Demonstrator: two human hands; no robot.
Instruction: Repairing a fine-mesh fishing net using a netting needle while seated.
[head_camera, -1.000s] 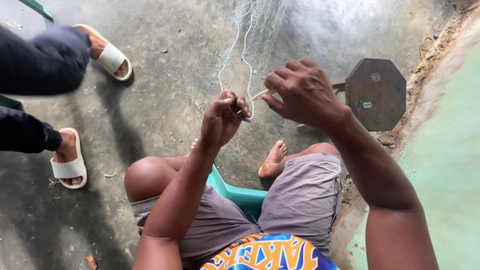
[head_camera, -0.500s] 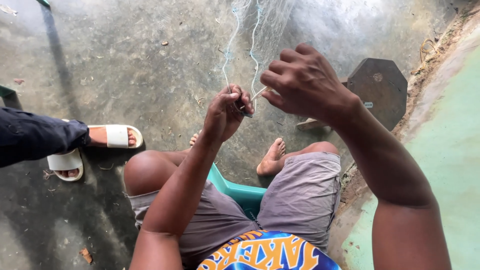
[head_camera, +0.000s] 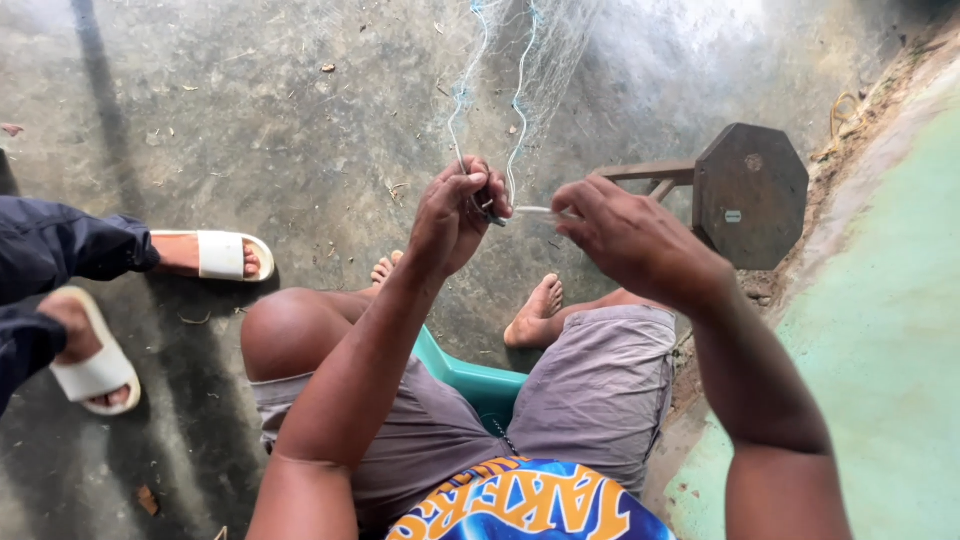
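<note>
Left hand is raised in front of the knees, fingers pinched together on the fishing net at its lower edge, where two pale cords come down from the top of the frame. Net hangs roughly vertical from above into that pinch; the mesh itself is fine and hard to make out against the concrete floor.

Right hand sits just beside the left, level with it, fingers closed on a thin pale netting needle. Needle's long axis runs near horizontal, tip pointing left toward the left hand's pinch, almost touching it. Whether the tip is already through a mesh I can't tell.

So: net is up and ahead of both hands, left hand is on it, right hand is a short gap to the right with the needle aimed across.

Around: green plastic chair under the seated person, dark wooden stool tipped on its side to the right, another person's feet in white sandals at left.
</note>
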